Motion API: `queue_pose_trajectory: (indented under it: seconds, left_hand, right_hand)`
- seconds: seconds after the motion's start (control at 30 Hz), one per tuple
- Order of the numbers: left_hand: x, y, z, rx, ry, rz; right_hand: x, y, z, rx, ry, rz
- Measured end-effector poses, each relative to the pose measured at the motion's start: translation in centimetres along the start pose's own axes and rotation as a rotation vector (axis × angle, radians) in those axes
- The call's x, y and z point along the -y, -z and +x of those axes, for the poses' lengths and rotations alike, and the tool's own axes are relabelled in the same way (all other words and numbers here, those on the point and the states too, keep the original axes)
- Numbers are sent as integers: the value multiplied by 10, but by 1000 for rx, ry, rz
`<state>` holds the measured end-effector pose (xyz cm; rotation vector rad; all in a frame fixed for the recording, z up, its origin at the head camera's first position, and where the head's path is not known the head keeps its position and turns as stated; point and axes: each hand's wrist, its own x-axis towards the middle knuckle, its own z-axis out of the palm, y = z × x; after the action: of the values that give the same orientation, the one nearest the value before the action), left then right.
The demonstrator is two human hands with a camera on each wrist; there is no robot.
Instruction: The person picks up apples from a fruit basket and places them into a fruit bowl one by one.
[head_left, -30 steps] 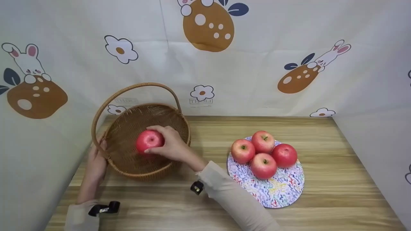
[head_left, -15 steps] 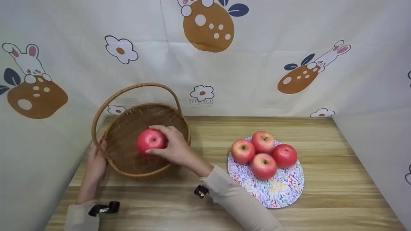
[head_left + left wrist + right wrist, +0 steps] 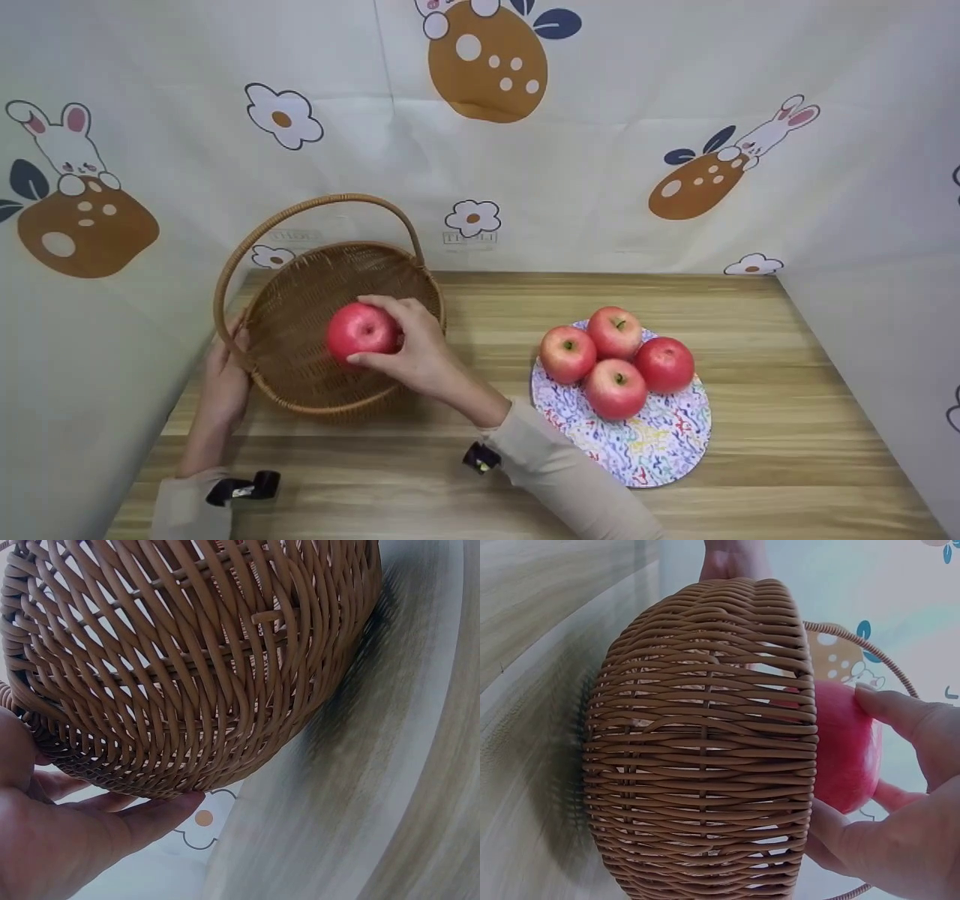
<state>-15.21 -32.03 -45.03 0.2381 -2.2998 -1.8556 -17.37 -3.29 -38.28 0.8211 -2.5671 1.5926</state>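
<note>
In the head view my right hand (image 3: 420,349) grips a red apple (image 3: 363,332) between thumb and fingers over the mouth of a brown wicker basket (image 3: 300,352). From the right wrist view, the apple (image 3: 847,750) is partly above the basket rim, its lower part behind the wicker wall (image 3: 705,742). At the basket's left side, my left hand (image 3: 225,379) rests against the outer wall near the handle's foot. Fairly straight fingers (image 3: 157,814) touch the wicker in the left wrist view. Inside the basket I see no other fruit.
Right of the basket, several red apples (image 3: 616,388) sit on a round, colourfully patterned plate (image 3: 645,457). An arched handle (image 3: 330,199) rises over the basket. Patterned cloth (image 3: 570,187) walls the wooden table (image 3: 780,420) at the back and both sides.
My right hand has drawn the apple slightly right and looks to have raised it, as it appears larger. The left hand, the basket and the plate of apples have stayed put.
</note>
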Motion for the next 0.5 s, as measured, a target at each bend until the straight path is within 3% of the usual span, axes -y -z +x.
queue_pose_trajectory:
  seconds: [0.2, 0.5]
  left_hand:
    - [-1, -1, 0, -13, 2, 3]
    - [-1, 0, 1, -15, 14, 12]
  right_hand:
    - [1, 3, -6, -21, 31, 14]
    - [5, 9, -16, -34, 13, 82]
